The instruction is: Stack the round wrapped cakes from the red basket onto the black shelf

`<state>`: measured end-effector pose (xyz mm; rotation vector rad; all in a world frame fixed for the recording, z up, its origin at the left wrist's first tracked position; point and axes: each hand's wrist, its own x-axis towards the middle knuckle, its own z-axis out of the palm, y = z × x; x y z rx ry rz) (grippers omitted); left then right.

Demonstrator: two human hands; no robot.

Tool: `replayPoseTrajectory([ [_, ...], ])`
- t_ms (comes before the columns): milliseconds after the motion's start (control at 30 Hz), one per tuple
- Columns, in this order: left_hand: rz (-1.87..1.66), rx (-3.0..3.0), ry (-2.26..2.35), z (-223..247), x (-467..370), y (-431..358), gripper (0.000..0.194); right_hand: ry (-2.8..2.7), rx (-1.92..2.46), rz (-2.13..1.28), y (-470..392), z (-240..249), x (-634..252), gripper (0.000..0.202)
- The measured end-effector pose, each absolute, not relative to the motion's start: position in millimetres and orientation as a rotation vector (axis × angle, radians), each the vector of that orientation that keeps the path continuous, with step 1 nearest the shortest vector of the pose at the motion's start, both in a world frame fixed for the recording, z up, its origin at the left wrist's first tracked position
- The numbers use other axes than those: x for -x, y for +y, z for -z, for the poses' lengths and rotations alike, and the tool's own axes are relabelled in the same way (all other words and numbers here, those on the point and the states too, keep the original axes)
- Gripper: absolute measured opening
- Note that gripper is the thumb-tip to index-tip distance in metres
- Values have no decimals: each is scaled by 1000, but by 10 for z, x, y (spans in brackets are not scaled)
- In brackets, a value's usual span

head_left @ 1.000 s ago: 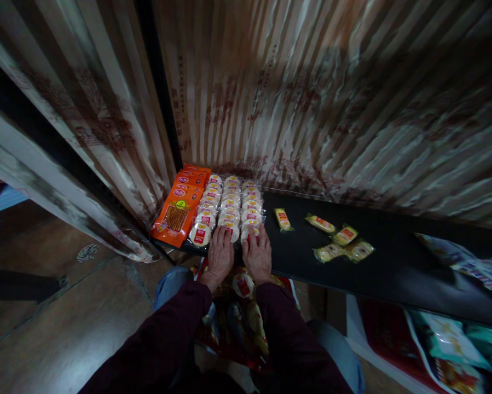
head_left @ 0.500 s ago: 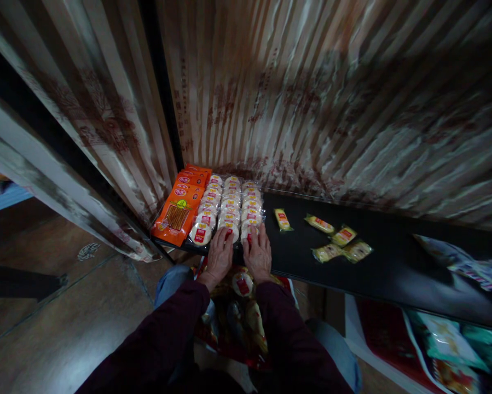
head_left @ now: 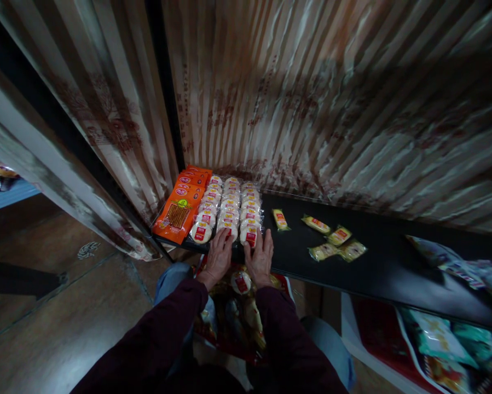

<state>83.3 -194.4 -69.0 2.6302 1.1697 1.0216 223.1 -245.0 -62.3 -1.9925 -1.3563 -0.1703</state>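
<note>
Three rows of round white packaged cakes [head_left: 230, 200], each with a red label, overlap on the black shelf [head_left: 287, 254]. My left hand [head_left: 219, 255] lies with stretched fingers on the front cake of the middle row. At the front of the right row, my right hand [head_left: 260, 257] has its fingers apart beside a cake [head_left: 250, 235] whose label shows. Orange snack packets [head_left: 178, 210] overlap to the left of the rows. Below my hands, a red-edged container [head_left: 289, 287] between my knees holds more packets, with a round cake [head_left: 241, 282] on top.
Several small yellow packets [head_left: 339, 235] lie on the shelf to the right. Farther along is a blue-white bag [head_left: 446, 260]. Below it stands a white bin [head_left: 364, 350] with green packets. A pleated curtain [head_left: 311, 109] hangs behind, and a dark post [head_left: 166, 82] rises at the left.
My right hand has drawn slightly back from the right row's front cake, and its fingers have spread, uncovering the red label. My left hand stays at the middle row.
</note>
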Motion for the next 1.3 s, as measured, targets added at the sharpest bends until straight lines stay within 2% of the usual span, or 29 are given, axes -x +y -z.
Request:
replayPoseTrajectory([
  [333,-895,-2552,1180,707,-639,-2141,46,-1256,1936,92,-2713,660,-2148,52],
  [567,-744,-2588,1094,895,-456,-2490,56,-1206,1932,66,-2901,669,-2073,49],
  [667,-739,-2592,1016,1001,-384,-2619,53,-1200,1886,76,-3053,690,-1965,46],
  [900,-520,-2458,833,1262,-294,-2881,51,-1235,1881,20,-3457,1041,-1845,38],
  [1100,-487,-2216,939,1363,-294,-2967,51,-1257,2071,-126,-3492,1362,-1899,45],
  [1300,-451,-2028,919,1448,-255,-2944,54,-1269,2151,-185,-3473,1424,-1849,51],
])
